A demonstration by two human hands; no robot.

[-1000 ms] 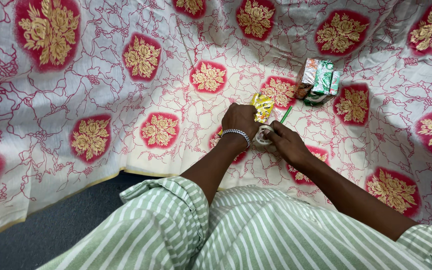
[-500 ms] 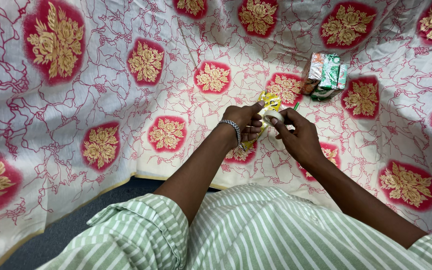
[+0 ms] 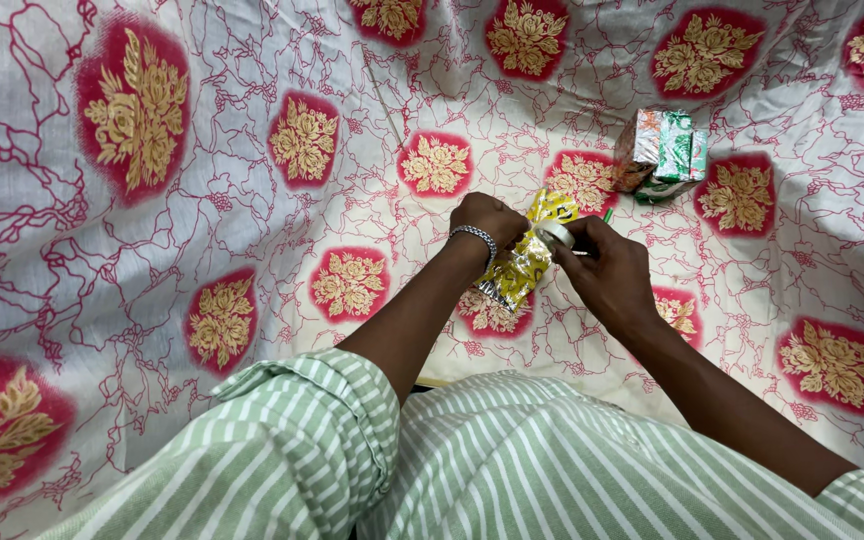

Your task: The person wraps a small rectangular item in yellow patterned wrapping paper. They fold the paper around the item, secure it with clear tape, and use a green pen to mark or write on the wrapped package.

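Hands meet at centre frame over a patterned cloth (image 3: 252, 150), white with red vine lines and red patches holding gold flowers. Left hand (image 3: 487, 217), silver chain bracelet (image 3: 476, 238) on the wrist, has its grip closed on a yellow foil wrapper (image 3: 520, 268); wrapper hangs tilted, silver inside showing at its lower end, top end up by the fingers of both hands. Right hand (image 3: 607, 270) has its grip closed round a roll of clear tape (image 3: 556, 234), roll pressed against the upper part of the wrapper. Thin green stick (image 3: 607, 214) pokes out just behind the right hand, mostly hidden. Small box wrapped in green, orange and silver foil paper (image 3: 665, 152) sits on the cloth up right, apart from the hands. Both forearms bare; green and white striped sleeves (image 3: 292, 440) and garment fill the bottom of the frame. Cloth rises in folds at left and top.
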